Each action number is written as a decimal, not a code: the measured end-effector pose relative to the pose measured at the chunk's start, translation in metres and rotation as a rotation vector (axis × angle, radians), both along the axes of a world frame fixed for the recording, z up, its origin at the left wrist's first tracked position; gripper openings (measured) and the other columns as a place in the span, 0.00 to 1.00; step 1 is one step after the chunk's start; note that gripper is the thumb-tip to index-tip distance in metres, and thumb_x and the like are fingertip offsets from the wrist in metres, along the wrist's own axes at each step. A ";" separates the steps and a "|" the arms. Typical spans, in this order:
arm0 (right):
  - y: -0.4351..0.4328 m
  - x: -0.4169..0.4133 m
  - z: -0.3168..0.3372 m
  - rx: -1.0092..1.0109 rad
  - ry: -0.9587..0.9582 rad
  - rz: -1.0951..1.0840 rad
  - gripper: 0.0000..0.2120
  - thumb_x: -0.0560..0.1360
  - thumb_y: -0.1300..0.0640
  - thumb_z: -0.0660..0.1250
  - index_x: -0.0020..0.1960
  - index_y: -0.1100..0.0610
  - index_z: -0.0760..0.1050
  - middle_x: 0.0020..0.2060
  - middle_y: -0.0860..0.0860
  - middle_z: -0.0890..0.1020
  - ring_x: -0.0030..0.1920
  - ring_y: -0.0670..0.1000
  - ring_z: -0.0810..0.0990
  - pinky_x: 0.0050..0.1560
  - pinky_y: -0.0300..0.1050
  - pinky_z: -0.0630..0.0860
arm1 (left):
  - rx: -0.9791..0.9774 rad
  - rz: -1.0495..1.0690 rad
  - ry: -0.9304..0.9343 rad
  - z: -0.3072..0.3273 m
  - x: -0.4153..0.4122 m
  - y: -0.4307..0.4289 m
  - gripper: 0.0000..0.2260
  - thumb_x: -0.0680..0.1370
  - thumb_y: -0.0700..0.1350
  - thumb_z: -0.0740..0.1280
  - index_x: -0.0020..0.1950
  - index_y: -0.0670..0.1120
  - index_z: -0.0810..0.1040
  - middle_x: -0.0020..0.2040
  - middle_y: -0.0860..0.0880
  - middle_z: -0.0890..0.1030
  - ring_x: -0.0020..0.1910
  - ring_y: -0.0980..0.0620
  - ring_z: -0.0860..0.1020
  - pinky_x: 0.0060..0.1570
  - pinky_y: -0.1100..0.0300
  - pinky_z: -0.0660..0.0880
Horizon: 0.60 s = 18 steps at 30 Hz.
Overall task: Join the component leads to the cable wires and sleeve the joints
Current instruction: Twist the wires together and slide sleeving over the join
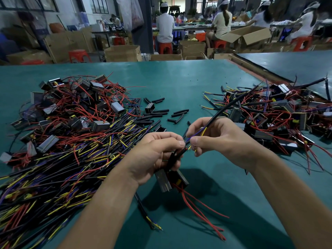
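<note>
At centre frame, the left hand (154, 155) grips a transformer (172, 178) with red leads (201, 212) hanging; the right hand (221, 141) pinches a black cable's (231, 105) purple and yellow wires (197, 133). Open cardboard boxes (122, 53) stand behind the green desk (179, 78), contents hidden.

No legible text, label, brand, number or sign appears anywhere in the view. The components (171, 178), cables and cardboard boxes (247, 35) carry no readable markings at this resolution.
</note>
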State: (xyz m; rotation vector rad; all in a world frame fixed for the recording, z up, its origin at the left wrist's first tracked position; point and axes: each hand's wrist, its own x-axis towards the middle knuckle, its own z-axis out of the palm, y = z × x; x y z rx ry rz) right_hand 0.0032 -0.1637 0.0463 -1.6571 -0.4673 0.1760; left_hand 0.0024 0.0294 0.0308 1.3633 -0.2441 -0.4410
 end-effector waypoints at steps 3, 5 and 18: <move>0.000 -0.001 0.000 -0.005 -0.021 -0.008 0.01 0.69 0.60 0.71 0.39 0.57 0.81 0.32 0.57 0.80 0.30 0.50 0.78 0.37 0.43 0.79 | 0.026 -0.041 -0.004 0.001 -0.002 0.000 0.01 0.68 0.41 0.69 0.36 0.46 0.80 0.29 0.47 0.77 0.25 0.53 0.74 0.27 0.63 0.73; 0.000 0.000 -0.001 -0.020 -0.025 -0.007 0.02 0.69 0.60 0.71 0.39 0.59 0.80 0.31 0.55 0.81 0.30 0.50 0.77 0.36 0.41 0.78 | 0.039 -0.072 -0.004 0.002 -0.002 0.001 0.02 0.68 0.41 0.69 0.35 0.46 0.80 0.30 0.47 0.77 0.25 0.52 0.75 0.26 0.63 0.73; 0.001 -0.009 0.007 -0.014 -0.073 0.095 0.02 0.69 0.65 0.71 0.41 0.60 0.81 0.34 0.60 0.81 0.32 0.49 0.77 0.36 0.37 0.75 | -0.097 -0.263 0.153 0.007 -0.004 0.005 0.05 0.67 0.37 0.66 0.34 0.45 0.79 0.28 0.49 0.74 0.22 0.54 0.70 0.23 0.65 0.68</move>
